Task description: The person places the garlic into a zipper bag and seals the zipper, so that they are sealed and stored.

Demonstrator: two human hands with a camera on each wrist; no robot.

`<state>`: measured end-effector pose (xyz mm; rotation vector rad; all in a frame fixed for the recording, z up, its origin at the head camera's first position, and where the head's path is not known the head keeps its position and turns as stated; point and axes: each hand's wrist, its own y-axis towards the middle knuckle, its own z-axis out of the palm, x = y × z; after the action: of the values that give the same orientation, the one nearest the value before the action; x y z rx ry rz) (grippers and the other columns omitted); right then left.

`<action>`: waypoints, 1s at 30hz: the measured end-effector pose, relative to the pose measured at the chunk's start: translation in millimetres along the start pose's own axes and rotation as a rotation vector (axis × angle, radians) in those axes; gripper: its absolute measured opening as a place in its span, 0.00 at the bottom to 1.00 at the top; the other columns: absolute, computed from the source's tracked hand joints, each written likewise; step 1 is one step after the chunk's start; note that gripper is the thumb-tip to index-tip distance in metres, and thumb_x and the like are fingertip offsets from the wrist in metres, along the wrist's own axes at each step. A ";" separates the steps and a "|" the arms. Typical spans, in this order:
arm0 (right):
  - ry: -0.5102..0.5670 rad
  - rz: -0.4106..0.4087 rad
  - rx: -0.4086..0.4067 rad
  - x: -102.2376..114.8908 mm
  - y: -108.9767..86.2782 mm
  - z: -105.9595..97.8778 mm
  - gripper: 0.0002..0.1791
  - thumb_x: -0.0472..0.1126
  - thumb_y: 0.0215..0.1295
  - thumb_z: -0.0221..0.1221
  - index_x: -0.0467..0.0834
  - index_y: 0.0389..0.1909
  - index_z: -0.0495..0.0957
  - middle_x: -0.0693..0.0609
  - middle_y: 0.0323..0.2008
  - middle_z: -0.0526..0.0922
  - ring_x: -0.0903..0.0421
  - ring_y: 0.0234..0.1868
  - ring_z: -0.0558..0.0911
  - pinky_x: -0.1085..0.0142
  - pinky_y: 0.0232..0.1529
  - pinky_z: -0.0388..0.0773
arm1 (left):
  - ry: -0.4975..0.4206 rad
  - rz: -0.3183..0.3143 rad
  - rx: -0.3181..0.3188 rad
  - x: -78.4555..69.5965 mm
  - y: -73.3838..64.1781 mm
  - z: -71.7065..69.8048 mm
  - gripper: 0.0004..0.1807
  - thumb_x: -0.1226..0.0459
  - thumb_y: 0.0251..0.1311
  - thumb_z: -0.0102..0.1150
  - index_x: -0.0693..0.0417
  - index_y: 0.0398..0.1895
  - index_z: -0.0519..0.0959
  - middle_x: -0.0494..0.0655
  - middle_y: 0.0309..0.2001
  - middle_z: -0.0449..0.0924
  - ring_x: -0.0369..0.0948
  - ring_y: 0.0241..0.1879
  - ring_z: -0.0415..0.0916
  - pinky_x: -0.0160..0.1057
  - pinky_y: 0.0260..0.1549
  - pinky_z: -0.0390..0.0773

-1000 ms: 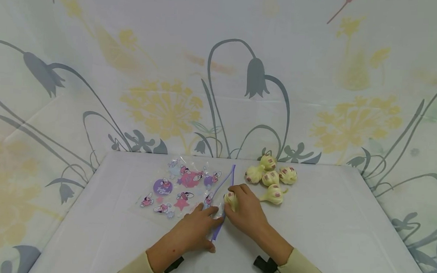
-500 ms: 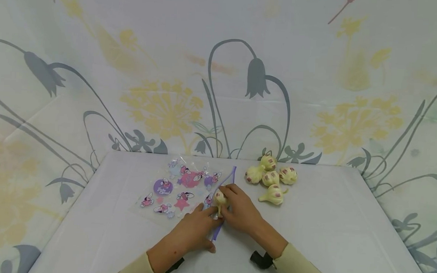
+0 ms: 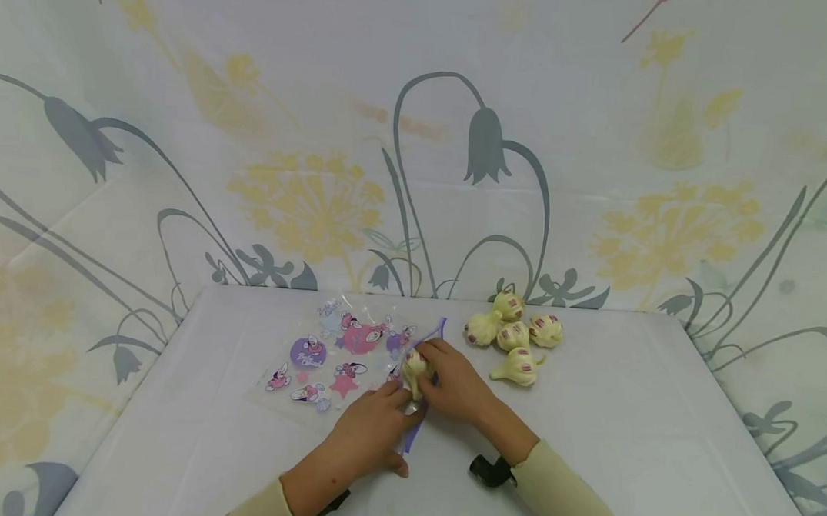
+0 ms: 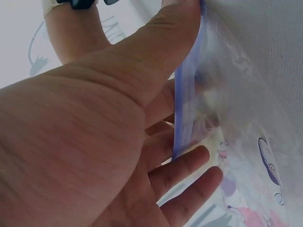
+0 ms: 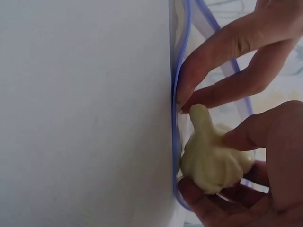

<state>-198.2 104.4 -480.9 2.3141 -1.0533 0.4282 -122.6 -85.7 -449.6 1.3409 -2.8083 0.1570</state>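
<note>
My right hand (image 3: 455,383) pinches a pale garlic bulb (image 3: 414,364) between thumb and fingers, at the mouth of a clear zip bag (image 3: 344,386). In the right wrist view the garlic bulb (image 5: 213,161) lies inside the purple-edged opening, its stem pointing toward the fingers of my left hand. That left hand (image 3: 371,425) holds the bag's mouth at its near end. In the left wrist view the purple zip strip (image 4: 185,104) passes between its fingers, some inside the bag and some outside. The bag, printed with pink and purple cartoon figures, lies flat on the table.
Several more garlic bulbs (image 3: 512,336) sit grouped on the white table (image 3: 621,421), to the right of the bag near the back edge. A flower-printed curtain (image 3: 443,213) stands behind the table. A black wrist mount (image 3: 490,471) shows under the right forearm.
My right hand has carried the garlic bulb leftward from just right of the purple strip into the bag's mouth. The left hand has stayed nearly still; the other bulbs have not moved.
</note>
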 end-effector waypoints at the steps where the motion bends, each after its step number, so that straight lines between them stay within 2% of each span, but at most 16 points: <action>1: 0.000 -0.014 -0.001 -2.1 1.0 0.7 0.22 0.32 0.66 0.65 0.33 0.61 0.79 0.40 0.57 0.82 0.46 0.58 0.83 0.52 0.59 0.82 | 0.014 0.003 -0.006 -0.2 -0.3 -0.1 0.48 0.35 0.39 0.82 0.37 0.68 0.83 0.43 0.65 0.78 0.46 0.67 0.71 0.47 0.61 0.81; 5: 0.015 -0.037 0.006 -8.6 5.1 3.0 0.20 0.32 0.68 0.65 0.34 0.60 0.79 0.41 0.56 0.81 0.46 0.57 0.83 0.51 0.59 0.81 | 0.052 0.015 -0.027 -0.4 -0.4 0.6 0.46 0.33 0.38 0.81 0.37 0.65 0.85 0.42 0.62 0.80 0.44 0.65 0.72 0.45 0.60 0.81; 12: 0.012 0.024 0.000 -12.9 10.1 9.4 0.20 0.35 0.72 0.65 0.35 0.61 0.77 0.42 0.57 0.79 0.46 0.57 0.82 0.51 0.60 0.80 | 0.090 0.036 -0.037 -0.5 1.4 1.8 0.45 0.32 0.38 0.80 0.37 0.63 0.87 0.40 0.58 0.81 0.43 0.67 0.72 0.41 0.64 0.77; 19: -0.019 0.029 -0.025 -10.5 15.8 15.7 0.15 0.32 0.74 0.62 0.32 0.57 0.75 0.40 0.51 0.77 0.47 0.49 0.80 0.49 0.53 0.80 | 0.114 0.050 -0.039 -0.7 0.5 0.8 0.45 0.31 0.39 0.78 0.37 0.63 0.86 0.40 0.58 0.82 0.43 0.68 0.72 0.41 0.66 0.76; 26: -0.034 0.022 -0.045 -8.5 18.9 20.0 0.17 0.26 0.73 0.57 0.27 0.59 0.71 0.35 0.52 0.77 0.38 0.56 0.81 0.46 0.59 0.79 | 0.097 0.063 -0.059 -0.3 0.8 0.1 0.43 0.32 0.38 0.80 0.38 0.61 0.88 0.40 0.56 0.83 0.42 0.61 0.74 0.39 0.64 0.77; 28: -0.051 0.031 -0.048 -8.1 20.0 20.9 0.16 0.27 0.73 0.56 0.27 0.59 0.72 0.36 0.49 0.78 0.40 0.52 0.82 0.47 0.56 0.80 | 0.093 0.063 -0.058 -0.4 1.3 0.3 0.43 0.33 0.38 0.80 0.38 0.61 0.88 0.40 0.56 0.83 0.41 0.61 0.74 0.39 0.64 0.77; 30: -0.059 0.053 -0.065 -7.5 21.7 21.7 0.11 0.28 0.75 0.57 0.29 0.53 0.74 0.40 0.43 0.78 0.44 0.46 0.82 0.50 0.49 0.81 | 0.096 0.066 -0.059 -0.1 1.5 1.1 0.43 0.32 0.38 0.80 0.38 0.61 0.88 0.40 0.56 0.83 0.41 0.61 0.74 0.39 0.65 0.76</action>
<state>-218.4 84.1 -494.1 2.2583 -1.1420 0.3437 -123.6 -84.8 -450.8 1.1962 -2.7553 0.1346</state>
